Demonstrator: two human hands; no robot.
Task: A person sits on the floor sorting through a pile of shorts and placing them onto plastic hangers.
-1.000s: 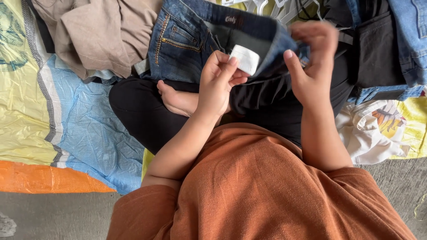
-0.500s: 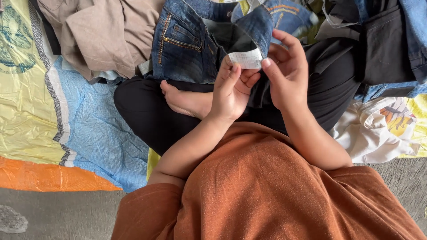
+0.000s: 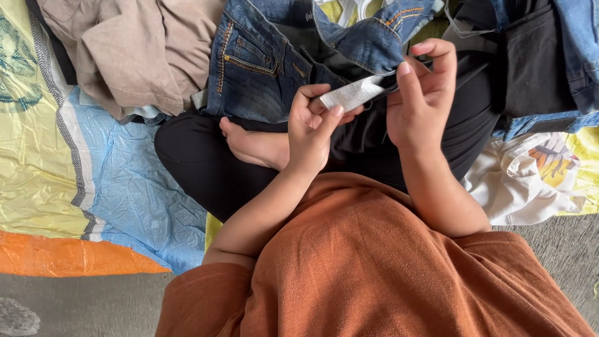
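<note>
I sit cross-legged in black trousers and a rust-orange top, a bare foot tucked in my lap. A pair of dark blue jeans with orange stitching lies across my knees. My left hand pinches a white fabric label sewn inside the jeans' waistband. My right hand grips the waistband beside the label, fingers curled over the denim edge, thumb near the label's end.
A beige garment lies crumpled at upper left. More denim and a black garment pile up at upper right, above a white printed cloth. A yellow, blue and orange plastic mat covers the grey floor.
My hands have come lower and closer together. The waistband has been turned out and the white label pulled flat between my fingers, showing more of its length.
</note>
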